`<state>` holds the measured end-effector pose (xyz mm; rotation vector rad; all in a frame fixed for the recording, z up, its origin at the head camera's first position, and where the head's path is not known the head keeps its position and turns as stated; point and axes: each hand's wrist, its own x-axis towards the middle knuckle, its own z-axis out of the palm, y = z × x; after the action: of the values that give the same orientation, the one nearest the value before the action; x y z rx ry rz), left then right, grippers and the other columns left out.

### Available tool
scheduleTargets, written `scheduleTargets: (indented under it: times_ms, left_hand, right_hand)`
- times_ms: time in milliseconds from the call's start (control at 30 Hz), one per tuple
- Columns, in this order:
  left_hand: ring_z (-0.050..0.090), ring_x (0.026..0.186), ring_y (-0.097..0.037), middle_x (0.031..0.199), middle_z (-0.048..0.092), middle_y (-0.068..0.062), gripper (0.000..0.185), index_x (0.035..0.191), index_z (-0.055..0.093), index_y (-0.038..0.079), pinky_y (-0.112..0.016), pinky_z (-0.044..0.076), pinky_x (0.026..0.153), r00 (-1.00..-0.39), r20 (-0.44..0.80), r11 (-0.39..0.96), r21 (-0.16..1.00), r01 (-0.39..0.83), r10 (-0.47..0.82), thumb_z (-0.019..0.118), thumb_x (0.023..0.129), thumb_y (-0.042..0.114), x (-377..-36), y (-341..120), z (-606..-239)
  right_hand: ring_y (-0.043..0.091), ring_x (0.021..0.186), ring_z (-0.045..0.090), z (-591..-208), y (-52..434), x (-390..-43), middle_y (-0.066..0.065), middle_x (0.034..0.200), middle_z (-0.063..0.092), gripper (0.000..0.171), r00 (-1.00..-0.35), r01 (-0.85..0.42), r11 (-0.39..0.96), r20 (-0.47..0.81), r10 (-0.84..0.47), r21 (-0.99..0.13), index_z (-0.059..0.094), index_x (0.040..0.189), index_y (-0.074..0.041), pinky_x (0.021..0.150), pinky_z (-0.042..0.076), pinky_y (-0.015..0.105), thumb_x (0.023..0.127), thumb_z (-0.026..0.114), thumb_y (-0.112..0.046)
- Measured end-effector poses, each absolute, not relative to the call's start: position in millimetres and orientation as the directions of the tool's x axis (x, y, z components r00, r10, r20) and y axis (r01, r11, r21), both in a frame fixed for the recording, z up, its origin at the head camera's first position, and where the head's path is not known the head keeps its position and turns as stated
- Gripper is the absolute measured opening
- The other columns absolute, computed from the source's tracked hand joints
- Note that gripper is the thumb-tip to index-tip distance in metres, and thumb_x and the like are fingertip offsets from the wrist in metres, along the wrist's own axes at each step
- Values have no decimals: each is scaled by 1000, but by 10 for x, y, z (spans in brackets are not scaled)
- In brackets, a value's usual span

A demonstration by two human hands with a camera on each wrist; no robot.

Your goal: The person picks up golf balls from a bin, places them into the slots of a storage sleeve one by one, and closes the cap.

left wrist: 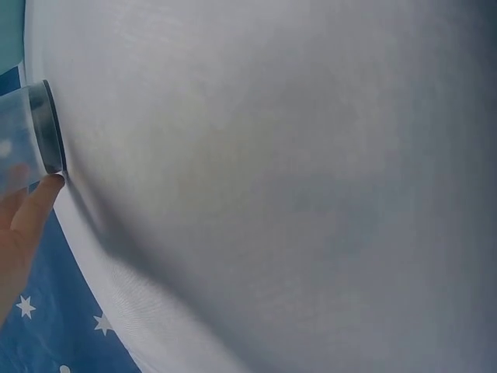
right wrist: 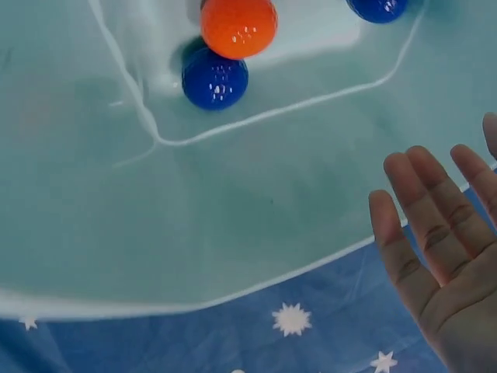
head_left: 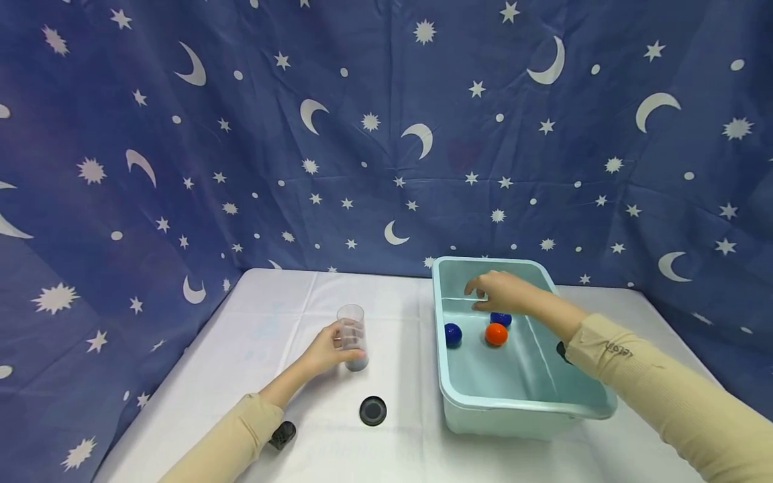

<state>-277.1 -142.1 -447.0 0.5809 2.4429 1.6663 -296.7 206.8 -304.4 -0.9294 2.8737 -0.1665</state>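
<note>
Well to the left of the tub (head_left: 501, 421), gripping with the left hand (head_left: 323, 353) an upright clear cup (head_left: 355, 335), with thumb and fingers curled round it, on the white cloth (head_left: 398, 315), and, nearer the tub's front end, a black disc (head_left: 372, 410) lying flat. Inside the tub, seen beside its left wall, a blue ball (head_left: 452, 335), then an orange ball (head_left: 496, 334) close against a second blue ball (head_left: 502, 318); over the tub, hovering with the right hand (head_left: 502, 292), with fingers released, loosely bent, clasping nothing.
</note>
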Motion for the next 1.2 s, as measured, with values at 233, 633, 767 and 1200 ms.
scheduleTargets:
  times_ms: [233,633,767,1200]
  left_hand:
    - [56,113,-42,121,57,-28,55,124,48,-7,-44,47,96,-920,98,330,915,233,379,75,78,8,-2769,-1418,-4460]
    - [56,115,-42,123,56,-25,61,125,48,-7,-45,47,96,-948,39,401,900,171,316,78,75,12,-2755,-1402,-4427]
    - [57,113,-42,122,57,-26,60,124,48,-8,-45,47,97,-938,54,388,901,193,341,78,75,11,-2764,-1410,-4425]
    - [56,115,-42,122,57,-26,58,124,49,-7,-45,46,97,-937,49,378,907,187,347,78,76,12,-2777,-1416,-4444]
  right_hand:
    - [19,75,62,-3176,2004,-3005,10,87,69,23,-803,-584,806,-80,-591,-94,68,102,-3,71,54,34,82,71,-12]
    - [21,79,63,-3330,1934,-3077,13,91,69,27,-810,-557,816,-115,-574,-153,68,105,-3,75,55,36,81,73,-13]
    - [24,83,64,-3366,1917,-3089,15,94,69,30,-818,-534,825,-134,-559,-185,67,107,-2,79,55,38,80,74,-14]
    - [22,79,61,-3575,1859,-3148,15,91,69,31,-802,-542,817,-169,-573,-196,68,105,-2,77,53,37,77,76,-12]
